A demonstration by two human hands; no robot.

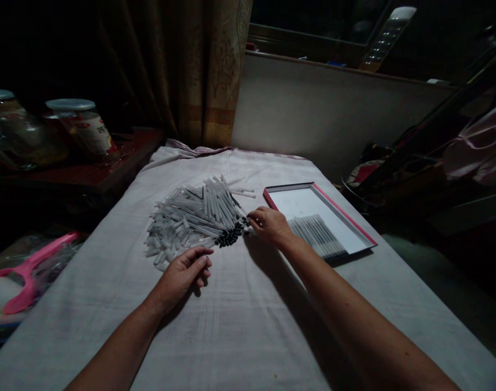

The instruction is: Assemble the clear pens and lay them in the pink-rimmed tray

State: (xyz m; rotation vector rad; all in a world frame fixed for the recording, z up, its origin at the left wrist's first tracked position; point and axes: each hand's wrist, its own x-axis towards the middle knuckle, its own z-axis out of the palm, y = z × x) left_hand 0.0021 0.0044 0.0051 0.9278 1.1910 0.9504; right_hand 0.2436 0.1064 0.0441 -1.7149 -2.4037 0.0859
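Observation:
A heap of pale, translucent pens lies on the cloth, many with black ends bunched toward me at its right side. My right hand pinches the black end of one pen at the heap's right edge. Close to the near edge of the heap, my left hand rests with loosely bent fingers apart and nothing visible in it. To the right is a shallow box lid, white inside with red and black sides. A neat row of similar pens lies in its near part, partly behind my right forearm.
A pale cloth covers the table. Jars, one with a label, stand on a dark red side table at left. Below it is a pink plastic item. A curtain and wall bound the far side.

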